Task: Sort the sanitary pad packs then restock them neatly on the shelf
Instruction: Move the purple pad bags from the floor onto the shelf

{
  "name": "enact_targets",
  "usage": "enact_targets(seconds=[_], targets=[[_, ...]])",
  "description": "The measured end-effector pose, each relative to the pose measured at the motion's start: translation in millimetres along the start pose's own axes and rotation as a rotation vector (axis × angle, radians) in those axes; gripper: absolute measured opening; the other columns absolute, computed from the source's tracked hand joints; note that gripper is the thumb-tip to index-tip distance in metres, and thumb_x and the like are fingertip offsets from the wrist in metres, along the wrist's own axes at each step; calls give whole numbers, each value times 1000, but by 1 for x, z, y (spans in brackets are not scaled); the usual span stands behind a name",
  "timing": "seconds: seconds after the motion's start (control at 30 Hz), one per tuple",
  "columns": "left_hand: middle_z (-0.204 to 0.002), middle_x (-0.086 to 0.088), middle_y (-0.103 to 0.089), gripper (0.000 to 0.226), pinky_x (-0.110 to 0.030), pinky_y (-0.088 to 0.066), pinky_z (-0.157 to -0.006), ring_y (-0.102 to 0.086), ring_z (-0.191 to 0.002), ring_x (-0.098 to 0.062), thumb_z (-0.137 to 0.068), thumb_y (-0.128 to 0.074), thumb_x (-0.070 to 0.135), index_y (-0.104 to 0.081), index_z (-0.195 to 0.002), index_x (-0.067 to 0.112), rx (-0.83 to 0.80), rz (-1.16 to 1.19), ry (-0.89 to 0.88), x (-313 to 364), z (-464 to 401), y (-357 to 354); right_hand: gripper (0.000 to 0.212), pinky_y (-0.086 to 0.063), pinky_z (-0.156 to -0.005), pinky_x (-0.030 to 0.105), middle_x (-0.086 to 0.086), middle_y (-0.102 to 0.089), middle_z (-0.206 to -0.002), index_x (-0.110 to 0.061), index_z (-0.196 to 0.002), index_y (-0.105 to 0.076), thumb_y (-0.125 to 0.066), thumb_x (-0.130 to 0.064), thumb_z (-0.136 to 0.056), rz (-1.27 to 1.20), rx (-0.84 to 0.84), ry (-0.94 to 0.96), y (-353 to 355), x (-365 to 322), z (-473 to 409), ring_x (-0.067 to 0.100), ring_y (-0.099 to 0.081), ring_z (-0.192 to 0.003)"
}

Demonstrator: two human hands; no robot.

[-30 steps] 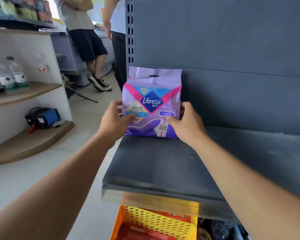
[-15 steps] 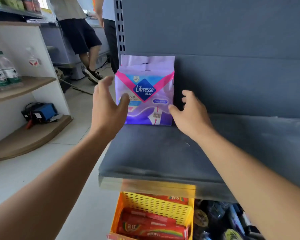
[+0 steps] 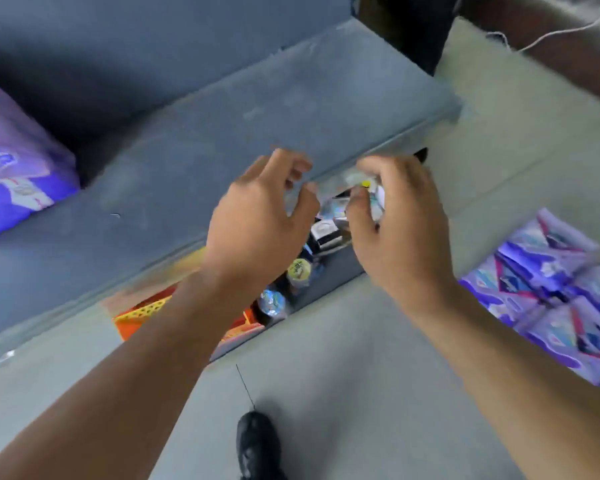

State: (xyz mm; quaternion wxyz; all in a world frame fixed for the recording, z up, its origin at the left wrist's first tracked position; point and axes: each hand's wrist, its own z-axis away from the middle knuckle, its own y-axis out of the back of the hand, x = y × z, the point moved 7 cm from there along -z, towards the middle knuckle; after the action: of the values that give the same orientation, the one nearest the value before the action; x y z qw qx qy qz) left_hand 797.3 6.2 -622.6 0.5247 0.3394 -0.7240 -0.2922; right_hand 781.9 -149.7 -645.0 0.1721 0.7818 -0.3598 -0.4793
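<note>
One purple sanitary pad pack (image 3: pixel 18 168) stands on the grey shelf (image 3: pixel 222 133) at the far left, against the back panel. A pile of several purple pad packs (image 3: pixel 551 296) lies on the floor at the right. My left hand (image 3: pixel 257 220) hovers over the shelf's front edge with fingers loosely curled and nothing in it. My right hand (image 3: pixel 395 220) is beside it, just off the edge, fingers bent and apart, also holding nothing. Both hands are well away from the shelved pack and the floor pile.
Below the shelf sit an orange-yellow basket (image 3: pixel 142 311) and several small jars and boxes (image 3: pixel 298 271). My black shoe (image 3: pixel 257 445) is on the grey floor. A dark piece of furniture with a white cable (image 3: pixel 551 32) stands at the top right.
Both hands let go of the pack, which stays upright on the shelf. The view swung right and down; the hands pulled back to the shelf's front edge and the floor pile came into sight.
</note>
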Motion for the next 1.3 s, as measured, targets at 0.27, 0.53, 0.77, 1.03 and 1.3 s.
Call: enact_targets(seconds=[0.27,0.53,0.77,1.03,1.3], targets=[[-114,11,-63,28,-38,-50,-90,-59,-105,-12,-92,-54,34,-57,-120,30,-565,21,29,159,68,-153,41,-47,-83,38,9,-63,-110,-7,-117,-60,-44,-34,-90,143,-81,-653,159,152,117,30,-59,-102],[-118,9,-62,31,-24,-44,-81,-59,-106,-11,-94,-52,39,-53,-124,30,-803,-117,17,259,117,-215,38,-42,-88,37,12,-56,-126,-9,-130,-50,-54,-22,-95,104,-164,-1027,277,231,203,31,-53,-116],[-115,2,-63,30,-21,-39,-72,-57,-96,-12,-95,-53,36,-54,-122,21,-958,-131,36,292,101,-272,41,-46,-96,43,12,-55,-131,-12,-134,-48,-55,-24,-95,19,-143,-1288,313,285,235,31,-56,-117],[-118,-2,-62,28,-41,-57,-83,-61,-106,-20,-95,-59,33,-54,-119,20,-1157,-50,65,293,80,-394,45,-46,-86,32,8,-57,-130,-13,-137,-45,-57,-26,-95,-39,-75,-1602,298,356,265,27,-59,-111],[-117,-1,-66,24,-39,-54,-88,-63,-105,-21,-96,-57,27,-56,-118,19,-1267,-22,75,272,114,-516,42,-41,-75,28,5,-57,-120,-12,-134,-43,-55,-27,-97,-89,-59,-1725,268,453,312,21,-55,-95]])
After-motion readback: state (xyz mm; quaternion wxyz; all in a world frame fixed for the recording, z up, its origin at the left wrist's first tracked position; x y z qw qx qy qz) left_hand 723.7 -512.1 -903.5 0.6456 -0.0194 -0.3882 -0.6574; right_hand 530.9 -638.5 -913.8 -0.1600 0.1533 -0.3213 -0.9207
